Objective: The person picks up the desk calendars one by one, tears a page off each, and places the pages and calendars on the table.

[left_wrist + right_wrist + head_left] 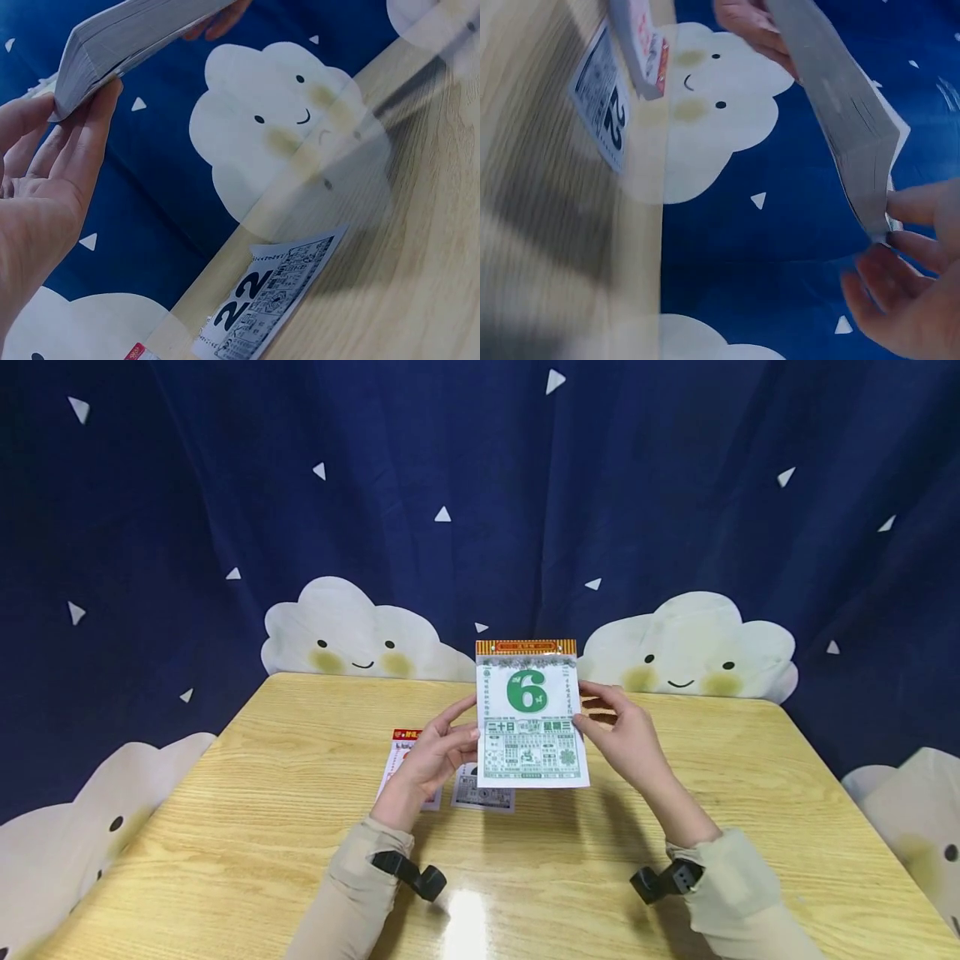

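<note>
The pad (532, 706) is raised over the table (300, 860); the left hand (431, 757) pinches its 9 o'clock edge, the right hand (628, 739) its 3 o'clock edge. Best to match both pinches, pressing the pages together, clear of sheet 22 (483, 799) towards 7 o'clock.

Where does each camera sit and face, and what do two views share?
Head: worn there, facing forward and down at the tear-off calendar; left hand, right hand and sleeves show.
Left wrist: on that wrist, facing the calendar's page edges; both hands partly show.
Right wrist: on that wrist, facing page edges too; both hands partly show.
Shared: both wrist views show the printed "22" sheet.
</note>
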The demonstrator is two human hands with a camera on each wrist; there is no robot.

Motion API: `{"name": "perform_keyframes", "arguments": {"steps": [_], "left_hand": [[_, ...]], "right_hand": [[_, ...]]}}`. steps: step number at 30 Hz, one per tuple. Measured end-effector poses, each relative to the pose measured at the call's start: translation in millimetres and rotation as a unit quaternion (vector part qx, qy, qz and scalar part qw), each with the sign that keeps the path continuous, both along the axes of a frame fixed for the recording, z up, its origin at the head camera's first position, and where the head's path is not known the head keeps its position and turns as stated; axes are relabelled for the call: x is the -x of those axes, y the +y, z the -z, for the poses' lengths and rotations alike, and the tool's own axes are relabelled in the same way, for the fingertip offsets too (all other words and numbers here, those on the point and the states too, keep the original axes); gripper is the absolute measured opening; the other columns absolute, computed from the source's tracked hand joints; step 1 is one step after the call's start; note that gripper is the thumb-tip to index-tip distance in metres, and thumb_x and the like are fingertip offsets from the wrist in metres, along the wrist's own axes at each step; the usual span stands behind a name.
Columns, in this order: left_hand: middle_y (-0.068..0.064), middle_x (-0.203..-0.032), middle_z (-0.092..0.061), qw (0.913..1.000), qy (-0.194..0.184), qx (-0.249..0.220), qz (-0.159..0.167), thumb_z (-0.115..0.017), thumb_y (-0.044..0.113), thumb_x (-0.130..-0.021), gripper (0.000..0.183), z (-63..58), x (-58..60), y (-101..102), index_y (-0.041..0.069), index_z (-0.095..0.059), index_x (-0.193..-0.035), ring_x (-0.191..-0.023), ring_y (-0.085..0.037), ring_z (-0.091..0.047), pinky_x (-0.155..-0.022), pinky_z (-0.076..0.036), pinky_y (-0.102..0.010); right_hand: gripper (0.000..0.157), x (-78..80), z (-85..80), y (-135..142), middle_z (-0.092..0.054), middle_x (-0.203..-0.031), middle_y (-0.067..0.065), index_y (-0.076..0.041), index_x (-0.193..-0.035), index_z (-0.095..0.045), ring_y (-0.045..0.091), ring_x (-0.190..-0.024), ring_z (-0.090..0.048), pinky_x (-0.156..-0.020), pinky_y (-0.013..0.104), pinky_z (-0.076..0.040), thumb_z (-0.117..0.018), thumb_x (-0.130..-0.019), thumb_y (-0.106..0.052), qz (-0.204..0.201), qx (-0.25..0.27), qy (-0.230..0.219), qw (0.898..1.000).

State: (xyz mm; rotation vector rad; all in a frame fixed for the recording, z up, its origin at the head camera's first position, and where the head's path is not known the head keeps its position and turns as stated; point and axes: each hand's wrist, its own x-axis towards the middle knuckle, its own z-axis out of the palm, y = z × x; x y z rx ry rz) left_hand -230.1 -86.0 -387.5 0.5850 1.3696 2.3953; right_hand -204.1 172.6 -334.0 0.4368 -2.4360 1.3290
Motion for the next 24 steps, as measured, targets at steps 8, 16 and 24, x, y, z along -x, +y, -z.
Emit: {"name": "perform_keyframes", "arguments": {"steps": [8,16,24], "left_hand": [[-0.003,-0.097,-0.069,1.0000,-0.007,-0.004,0.000,-0.039,-0.009,-0.088,0.059,-1.6,-1.8,0,0.008,-0.025,-0.143,-0.081,-0.017,-0.067,-0.072,-0.053,-0.030],[-0.003,-0.097,-0.069,0.9999,-0.007,-0.006,-0.005,-0.039,-0.009,-0.088,0.058,-0.9,-1.8,1,0.008,-0.028,-0.142,-0.081,-0.017,-0.067,-0.072,-0.053,-0.030],[-0.003,-0.097,-0.069,1.0000,-0.002,-0.007,-0.005,-0.039,-0.009,-0.087,0.058,-0.3,-2.4,1,0.008,-0.027,-0.142,-0.080,-0.017,-0.067,-0.071,-0.053,-0.029]], "right_hand": [[0.038,-6.6,-6.2,-13,-0.063,-0.105,0.004,-0.008,-0.109,-0.065,0.019,-0.100,-0.056,-0.084,0.035,-0.045,-0.075,-0.072,-0.011,-0.035,-0.110,0.192,0.974],[0.023,-15.2,-0.5,-31,-0.065,-0.090,-0.006,-0.012,-0.091,-0.070,0.010,-0.086,-0.057,-0.074,0.026,-0.048,-0.077,-0.070,-0.017,-0.194,-0.151,0.207,0.947],[0.029,-18.9,3.5,-38,-0.063,-0.092,-0.008,-0.019,-0.088,-0.070,0.012,-0.091,-0.055,-0.083,0.032,-0.044,-0.077,-0.065,-0.034,-0.192,-0.250,0.232,0.920]]}}
